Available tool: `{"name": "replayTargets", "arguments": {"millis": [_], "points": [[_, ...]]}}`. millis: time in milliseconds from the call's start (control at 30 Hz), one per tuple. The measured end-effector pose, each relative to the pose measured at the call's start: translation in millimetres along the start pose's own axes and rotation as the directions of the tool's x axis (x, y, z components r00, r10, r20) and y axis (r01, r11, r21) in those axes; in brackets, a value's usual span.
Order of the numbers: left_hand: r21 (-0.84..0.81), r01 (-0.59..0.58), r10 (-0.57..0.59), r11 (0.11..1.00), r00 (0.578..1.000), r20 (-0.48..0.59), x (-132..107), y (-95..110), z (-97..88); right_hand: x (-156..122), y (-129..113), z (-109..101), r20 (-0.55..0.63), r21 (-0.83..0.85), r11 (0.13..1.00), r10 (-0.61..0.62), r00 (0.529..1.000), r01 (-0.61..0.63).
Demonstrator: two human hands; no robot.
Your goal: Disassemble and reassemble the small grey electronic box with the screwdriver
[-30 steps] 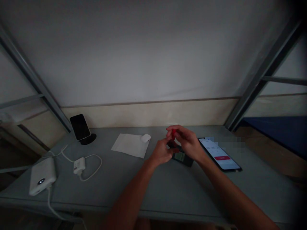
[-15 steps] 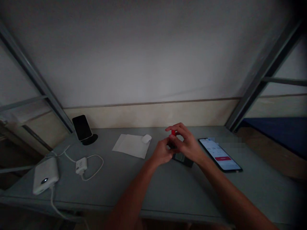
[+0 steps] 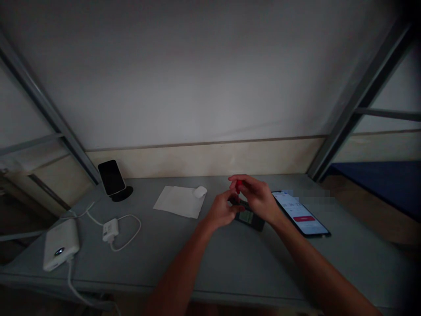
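Observation:
My right hand [image 3: 258, 197] pinches a small red object [image 3: 238, 184] between thumb and fingertips, a little above the grey table [image 3: 210, 263]. My left hand [image 3: 222, 210] is curled just to its left, fingers closed on the edge of a small dark box [image 3: 250, 217] that lies on the table under both hands. What the red object is stays too small and dim to tell.
A lit phone [image 3: 301, 213] lies right of my hands. A white paper [image 3: 179, 201] and a white earbud case [image 3: 199, 191] lie to the left. Farther left are a dark phone on a stand [image 3: 112, 179], a white charger with cable [image 3: 110, 228] and a power bank [image 3: 60, 244].
My right hand raised the red object slightly, then lowered it again toward the dark box. My left hand stayed at the box. The view shifted a little.

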State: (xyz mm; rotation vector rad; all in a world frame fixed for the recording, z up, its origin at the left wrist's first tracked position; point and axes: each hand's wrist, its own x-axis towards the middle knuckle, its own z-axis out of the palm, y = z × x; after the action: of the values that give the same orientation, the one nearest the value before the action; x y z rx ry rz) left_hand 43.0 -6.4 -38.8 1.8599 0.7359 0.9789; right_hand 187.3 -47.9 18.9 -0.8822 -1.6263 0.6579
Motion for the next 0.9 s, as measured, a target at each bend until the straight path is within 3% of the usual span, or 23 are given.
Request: {"name": "replayTargets", "arguments": {"millis": [200, 333, 433, 567, 733, 833, 900], "points": [[0.010, 0.025, -0.025, 1.000, 1.000, -0.005, 0.3, -1.0, 0.1, 0.2, 2.8, 0.6, -0.052, -0.049, 0.997, -0.055, 0.997, 0.052], [0.032, 0.022, -0.022, 0.999, 1.000, -0.004, -0.3, 3.9, -1.0, -0.2, 6.3, -1.1, -0.022, 0.120, 0.993, 0.007, 1.000, -0.004], [0.016, 0.019, -0.019, 1.000, 1.000, -0.011, -1.4, 8.6, -3.9, 1.3, 11.0, -4.3, -0.099, 0.247, 0.969, 0.027, 0.995, -0.001], [-0.162, 0.075, -0.068, 0.984, 0.997, 0.046, -2.1, 6.5, -8.1, 5.1, 22.1, -9.0, -0.244, 0.367, 0.930, 0.095, 0.965, 0.001], [-0.331, 0.138, -0.103, 0.934, 0.987, 0.122, 1.5, -1.4, -9.7, 6.2, 30.1, -8.1, -0.325, 0.422, 0.906, 0.172, 0.930, -0.020], [-0.265, 0.113, -0.092, 0.958, 0.992, 0.091, 4.7, 0.8, -23.9, 5.9, 29.8, -5.4, -0.367, 0.435, 0.900, 0.176, 0.913, 0.002], [-0.053, 0.079, -0.078, 0.995, 0.997, 0.020, 4.4, 4.6, -47.2, 6.0, 29.3, -3.8, -0.387, 0.436, 0.900, 0.175, 0.905, 0.012]]}}
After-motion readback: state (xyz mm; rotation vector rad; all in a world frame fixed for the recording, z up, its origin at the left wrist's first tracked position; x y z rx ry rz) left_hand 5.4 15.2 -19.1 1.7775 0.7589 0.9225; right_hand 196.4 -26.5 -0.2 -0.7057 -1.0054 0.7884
